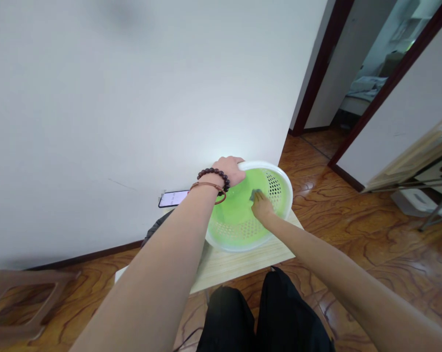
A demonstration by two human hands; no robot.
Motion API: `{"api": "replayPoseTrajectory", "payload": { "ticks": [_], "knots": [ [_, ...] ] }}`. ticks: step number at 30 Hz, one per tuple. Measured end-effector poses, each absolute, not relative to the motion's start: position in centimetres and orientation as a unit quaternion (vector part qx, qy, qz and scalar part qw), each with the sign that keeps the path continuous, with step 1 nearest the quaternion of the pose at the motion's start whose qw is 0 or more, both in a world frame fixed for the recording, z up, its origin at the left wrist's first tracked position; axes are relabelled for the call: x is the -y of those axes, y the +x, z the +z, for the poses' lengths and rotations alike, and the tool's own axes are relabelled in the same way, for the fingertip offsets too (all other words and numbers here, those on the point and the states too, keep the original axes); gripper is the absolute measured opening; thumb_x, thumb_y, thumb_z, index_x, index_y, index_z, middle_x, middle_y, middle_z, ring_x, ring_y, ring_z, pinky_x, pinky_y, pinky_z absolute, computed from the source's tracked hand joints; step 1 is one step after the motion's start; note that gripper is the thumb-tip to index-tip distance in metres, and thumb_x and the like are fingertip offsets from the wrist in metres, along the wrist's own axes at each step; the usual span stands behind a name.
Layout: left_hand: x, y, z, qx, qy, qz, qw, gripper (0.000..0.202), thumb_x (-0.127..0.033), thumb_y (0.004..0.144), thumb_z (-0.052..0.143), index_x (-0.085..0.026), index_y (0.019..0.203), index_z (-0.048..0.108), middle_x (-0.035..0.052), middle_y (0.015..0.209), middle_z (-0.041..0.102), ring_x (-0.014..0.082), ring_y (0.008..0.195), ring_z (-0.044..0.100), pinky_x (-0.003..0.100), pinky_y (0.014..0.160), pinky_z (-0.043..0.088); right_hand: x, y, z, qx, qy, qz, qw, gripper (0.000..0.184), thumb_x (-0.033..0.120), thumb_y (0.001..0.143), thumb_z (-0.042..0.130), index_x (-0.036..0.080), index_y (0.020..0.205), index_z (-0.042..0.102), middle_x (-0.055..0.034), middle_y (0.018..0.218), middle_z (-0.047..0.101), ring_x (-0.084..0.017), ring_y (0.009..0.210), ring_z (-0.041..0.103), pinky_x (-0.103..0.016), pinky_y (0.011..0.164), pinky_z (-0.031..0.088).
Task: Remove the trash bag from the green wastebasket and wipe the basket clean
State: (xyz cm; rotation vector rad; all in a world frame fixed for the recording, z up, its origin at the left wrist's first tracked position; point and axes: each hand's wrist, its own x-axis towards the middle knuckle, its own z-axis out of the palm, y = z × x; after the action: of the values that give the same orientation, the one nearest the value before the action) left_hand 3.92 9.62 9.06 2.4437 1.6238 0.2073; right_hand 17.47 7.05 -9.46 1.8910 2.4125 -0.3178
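Observation:
A round green plastic colander basket (279, 183) with a white rim and perforated walls sits on a small light wooden table (239, 261). My left hand (231, 170), with a bead bracelet and a thin bangle on the wrist, grips the basket's far-left rim. Inside the basket, my right hand (261, 205) presses a small grey cloth (255, 194) against the inner surface with its fingers closed on it.
A phone (173, 198) with a lit screen lies at the table's back left by the white wall. A wooden stool (19, 303) stands at the lower left. An open doorway (367, 83) lies to the right, over a glossy wood-pattern floor. My dark-trousered knees (265, 318) are under the table's front edge.

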Motion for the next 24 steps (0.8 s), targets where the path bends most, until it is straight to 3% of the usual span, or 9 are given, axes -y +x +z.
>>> {"api": "replayPoseTrajectory", "payload": {
  "ticks": [3,7,10,13,16,19,21,24],
  "knots": [
    [-9.6,4.1,9.1,-0.553,0.823,0.073,0.105,0.045,-0.026,0.064,0.048,-0.031,0.106,0.063,0.0045,0.082,0.066,0.0209,0.072,0.060,0.028,0.058,0.046,-7.3,17.0,-9.7,-0.765,0.637,-0.080,0.042,0.045,0.006,0.081,0.035,0.007,0.121,0.054,-0.0167,0.134,0.044,-0.025,0.132,0.026,-0.042,0.109,0.010],
    [-9.5,4.1,9.1,-0.559,0.819,0.075,0.107,0.047,-0.025,0.065,0.049,-0.031,0.109,0.062,0.0046,0.085,0.067,0.0212,0.075,0.061,0.029,0.063,0.047,-5.1,11.3,-11.2,-0.789,0.594,-0.153,0.026,0.046,0.010,0.080,0.038,0.012,0.123,0.052,-0.0141,0.121,0.056,-0.021,0.112,0.051,-0.033,0.095,0.038],
    [-9.4,4.1,9.3,-0.562,0.818,0.070,0.106,0.047,-0.026,0.065,0.048,-0.031,0.110,0.061,0.0046,0.088,0.067,0.0226,0.079,0.061,0.031,0.065,0.048,-3.7,9.5,-11.7,-0.819,0.547,-0.170,-0.033,0.051,0.010,0.079,0.037,0.013,0.129,0.045,-0.0118,0.119,0.058,-0.019,0.105,0.055,-0.029,0.084,0.045],
    [-9.3,4.2,9.4,-0.564,0.817,0.066,0.102,0.050,-0.026,0.064,0.048,-0.031,0.113,0.060,0.0049,0.090,0.067,0.0236,0.080,0.061,0.032,0.066,0.048,-3.9,12.7,-10.8,-0.837,0.533,-0.121,0.015,0.046,0.006,0.079,0.036,0.009,0.123,0.052,-0.0137,0.118,0.059,-0.020,0.109,0.053,-0.031,0.093,0.040],
    [-9.3,4.3,9.4,-0.560,0.821,0.060,0.098,0.047,-0.027,0.065,0.047,-0.030,0.110,0.061,0.0054,0.089,0.067,0.0230,0.079,0.061,0.031,0.066,0.048,-5.4,17.9,-8.9,-0.819,0.569,-0.052,0.053,0.040,0.004,0.080,0.037,0.001,0.112,0.059,-0.0205,0.126,0.051,-0.026,0.125,0.037,-0.038,0.108,0.018],
    [-9.6,4.1,9.4,-0.556,0.824,0.069,0.087,0.044,-0.027,0.066,0.046,-0.029,0.106,0.063,0.0046,0.089,0.068,0.0203,0.078,0.061,0.028,0.065,0.048,-6.8,20.8,-7.6,-0.799,0.600,-0.021,0.038,0.044,0.003,0.081,0.033,0.005,0.120,0.055,-0.0134,0.137,0.040,-0.023,0.135,0.017,-0.038,0.111,0.001],
    [-9.7,3.9,9.3,-0.559,0.821,0.076,0.085,0.043,-0.027,0.066,0.045,-0.028,0.106,0.062,0.0042,0.088,0.068,0.0192,0.076,0.061,0.027,0.063,0.047,-6.9,20.5,-8.0,-0.790,0.612,-0.027,0.027,0.044,0.004,0.081,0.034,0.003,0.120,0.054,-0.0143,0.138,0.040,-0.023,0.135,0.016,-0.037,0.111,0.000],
    [-9.9,4.1,9.2,-0.559,0.822,0.072,0.078,0.041,-0.027,0.066,0.046,-0.028,0.104,0.063,0.0042,0.086,0.067,0.0189,0.075,0.061,0.025,0.061,0.047,-6.4,17.6,-10.4,-0.794,0.604,-0.062,0.029,0.042,0.005,0.080,0.037,-0.001,0.118,0.054,-0.0206,0.130,0.046,-0.025,0.129,0.032,-0.037,0.110,0.013]
  ]
}}
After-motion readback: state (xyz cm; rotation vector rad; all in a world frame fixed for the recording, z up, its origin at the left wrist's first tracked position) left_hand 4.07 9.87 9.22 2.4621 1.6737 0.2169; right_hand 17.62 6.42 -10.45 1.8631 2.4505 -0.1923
